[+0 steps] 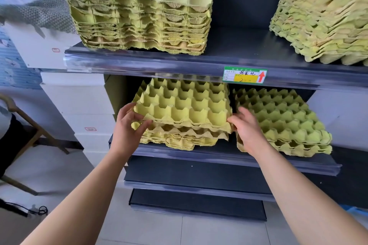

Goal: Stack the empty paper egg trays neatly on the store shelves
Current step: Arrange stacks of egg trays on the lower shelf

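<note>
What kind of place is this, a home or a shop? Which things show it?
Most likely a small shop. Dark metal shelves carry a clear price rail with a green and yellow price label, and stacks of paper egg trays sit on them like stock.

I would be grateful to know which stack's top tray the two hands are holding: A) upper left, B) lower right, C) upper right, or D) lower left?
D: the left hand and right hand hold opposite edges of the top tray on the lower left stack.
</note>
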Available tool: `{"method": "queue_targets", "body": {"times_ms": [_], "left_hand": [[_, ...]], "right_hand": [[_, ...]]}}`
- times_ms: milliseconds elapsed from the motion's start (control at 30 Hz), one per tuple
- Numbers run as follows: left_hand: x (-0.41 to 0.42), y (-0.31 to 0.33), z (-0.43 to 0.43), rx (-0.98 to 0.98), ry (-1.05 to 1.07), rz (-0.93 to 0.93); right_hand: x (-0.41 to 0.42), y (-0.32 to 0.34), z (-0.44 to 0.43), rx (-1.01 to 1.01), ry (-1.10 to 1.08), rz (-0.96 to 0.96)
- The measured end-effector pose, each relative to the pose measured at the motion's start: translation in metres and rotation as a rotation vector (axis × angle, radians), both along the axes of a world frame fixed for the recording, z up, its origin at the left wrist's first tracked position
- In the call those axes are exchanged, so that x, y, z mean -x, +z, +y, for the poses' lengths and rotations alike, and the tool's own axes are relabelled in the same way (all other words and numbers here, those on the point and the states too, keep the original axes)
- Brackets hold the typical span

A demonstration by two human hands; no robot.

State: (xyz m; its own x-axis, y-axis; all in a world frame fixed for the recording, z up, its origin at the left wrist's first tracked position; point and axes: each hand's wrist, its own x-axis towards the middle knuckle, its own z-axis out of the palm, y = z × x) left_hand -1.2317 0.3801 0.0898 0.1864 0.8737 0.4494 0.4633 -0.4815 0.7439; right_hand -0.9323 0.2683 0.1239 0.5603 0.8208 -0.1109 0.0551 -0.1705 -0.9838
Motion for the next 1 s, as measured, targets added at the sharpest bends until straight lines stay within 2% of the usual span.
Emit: {"method": "queue_targets", "body": {"times_ms": [133, 267, 367, 467, 533, 633, 767, 933, 1000], "left_hand": [[0.006, -0.003, -0.008, 0.111, 0.121, -0.001], [-0.016, 0.009, -0.039, 0.445, 0.369, -0.247], [-0.044, 0.010, -0.062, 0.642, 0.232, -0.279], [-0.066, 0.015, -0.070, 0.789, 0.112, -0.481], [-0.074, 0.019, -0.070, 0.796, 0.088, -0.586], [-0.066, 0.026, -0.070, 0.748, 0.098, -0.638], [-0.039, 0.029, -0.060, 0.651, 0.054, -0.541], [-0.020, 0.037, -0.036, 0.695, -0.007, -0.517], [-0.012, 0.037, -0.027, 0.707, -0.037, -0.497]], "right_hand": [[0.011, -0.010, -0.009, 0.084, 0.124, -0.074], [0.031, -0.014, -0.006, 0.079, 0.191, -0.038], [0.041, -0.016, -0.004, 0.077, 0.174, -0.009], [0.046, -0.019, -0.002, 0.093, 0.182, 0.006], [0.048, -0.020, -0.003, 0.102, 0.202, 0.014], [0.043, -0.015, -0.008, 0.078, 0.178, 0.074], [0.015, -0.004, -0.005, 0.055, 0.023, 0.036], [-0.006, 0.011, 0.000, 0.005, -0.154, 0.025], [-0.013, 0.011, 0.001, 0.023, -0.172, 0.085]]}}
